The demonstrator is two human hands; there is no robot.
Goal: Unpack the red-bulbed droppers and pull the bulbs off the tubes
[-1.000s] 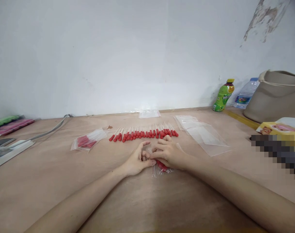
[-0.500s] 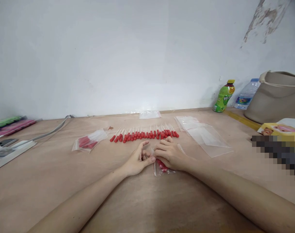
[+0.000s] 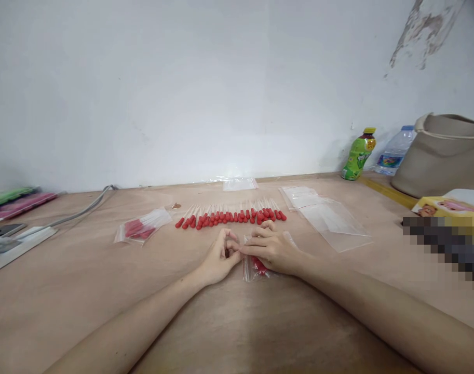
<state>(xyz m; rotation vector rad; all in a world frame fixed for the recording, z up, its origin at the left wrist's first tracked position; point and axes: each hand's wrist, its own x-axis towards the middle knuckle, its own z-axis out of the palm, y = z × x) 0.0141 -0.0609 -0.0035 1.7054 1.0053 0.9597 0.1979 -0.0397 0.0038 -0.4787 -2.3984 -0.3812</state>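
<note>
A small clear plastic bag with red-tipped pieces inside lies on the table under my right hand. The fingers of that hand rest bent over the bag and point left. My left hand is at the bag's left edge, its thumb and fingertips drawn together near my right fingertips; whether they pinch the bag's edge is too small to tell. Just beyond both hands runs a row of red-tipped white sticks.
A filled bag lies to the left, flat bags to the right. Another bag is by the wall. A green bottle, a clear bottle and a grey-brown bag stand at the right. A cable crosses the left.
My left thumb has drawn in closer to its fingers. The fingers of my right hand now reach slightly farther left over the bag's edge.
</note>
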